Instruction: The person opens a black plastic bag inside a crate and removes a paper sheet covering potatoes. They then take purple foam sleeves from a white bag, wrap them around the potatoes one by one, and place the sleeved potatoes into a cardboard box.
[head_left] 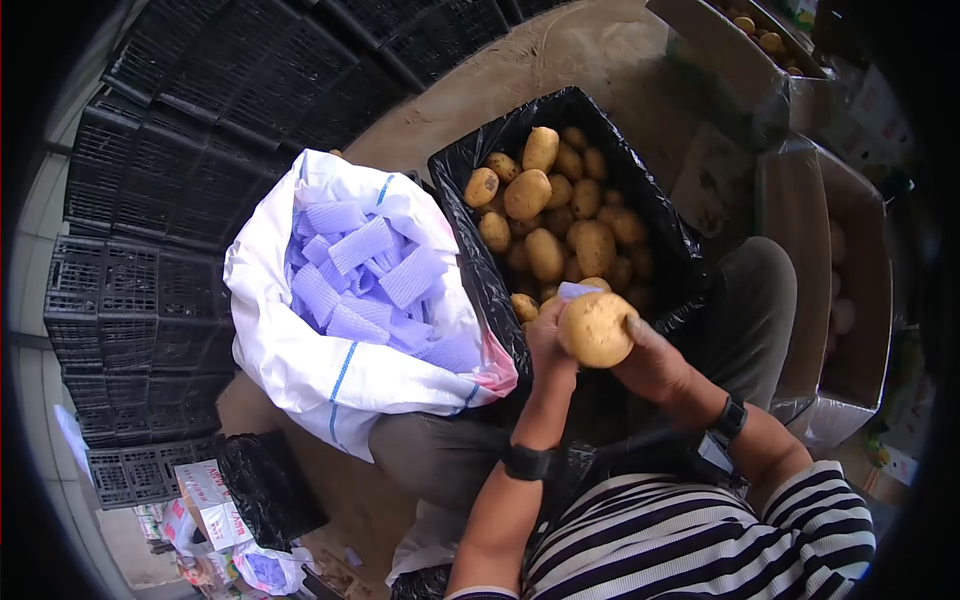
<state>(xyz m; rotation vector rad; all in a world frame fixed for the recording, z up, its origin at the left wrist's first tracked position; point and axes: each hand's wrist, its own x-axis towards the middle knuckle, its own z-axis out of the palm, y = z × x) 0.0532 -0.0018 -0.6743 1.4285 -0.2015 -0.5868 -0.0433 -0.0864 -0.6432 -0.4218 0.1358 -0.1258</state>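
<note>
A large, pale-skinned potato (597, 332) is held up between my two hands, over the near edge of a black-lined crate (478, 278) of potatoes. My right hand (655, 365) grips it from the right, its thumb pressed on the skin. My left hand (550, 338) is closed at the potato's left side, its fingertips partly hidden. A bit of purple foam net sleeve (574, 290) shows above that hand, behind the potato. Left of the crate, a white woven sack (300, 370) with a rolled-open mouth holds many loose purple foam sleeves (345, 270).
Black plastic crates (150, 250) stand stacked along the left. Open cardboard boxes (830, 400) with produce stand on the right. A black bag (262, 485) and a printed carton (212, 505) lie at lower left. My knees flank the work area.
</note>
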